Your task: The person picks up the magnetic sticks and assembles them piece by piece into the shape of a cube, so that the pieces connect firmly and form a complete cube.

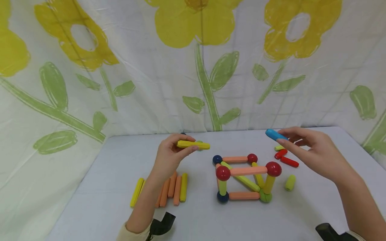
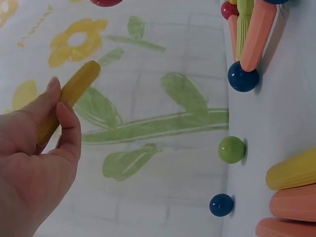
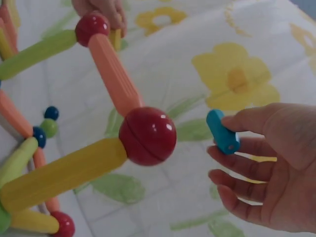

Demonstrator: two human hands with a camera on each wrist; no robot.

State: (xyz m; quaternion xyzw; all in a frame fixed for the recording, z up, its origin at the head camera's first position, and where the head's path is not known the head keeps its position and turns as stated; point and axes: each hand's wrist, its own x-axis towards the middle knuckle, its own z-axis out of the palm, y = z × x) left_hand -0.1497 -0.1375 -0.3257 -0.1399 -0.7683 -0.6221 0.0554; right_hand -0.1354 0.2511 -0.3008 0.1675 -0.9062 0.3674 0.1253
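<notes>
My left hand (image 1: 173,152) pinches a yellow ribbed stick (image 1: 193,145) between thumb and fingers, lifted above the table; the left wrist view shows the same yellow stick (image 2: 74,89) slanting up from the fingertips. On the other side, my right hand (image 1: 313,152) pinches a short blue stick (image 1: 275,134), raised in the air. In the right wrist view that blue stick (image 3: 223,132) sits between thumb and index finger. Between the hands stands a box-shaped frame of sticks and balls, with a red ball (image 1: 273,169), an orange stick (image 1: 248,171) and a green ball (image 1: 265,196).
Left of the frame lie several orange sticks (image 1: 177,190) and yellow sticks (image 1: 183,187), partly behind the left forearm. Short red sticks (image 1: 289,162) and a short green stick (image 1: 290,183) lie right of it. A loose green ball (image 2: 231,149) and blue ball (image 2: 221,205) rest near the table's back edge.
</notes>
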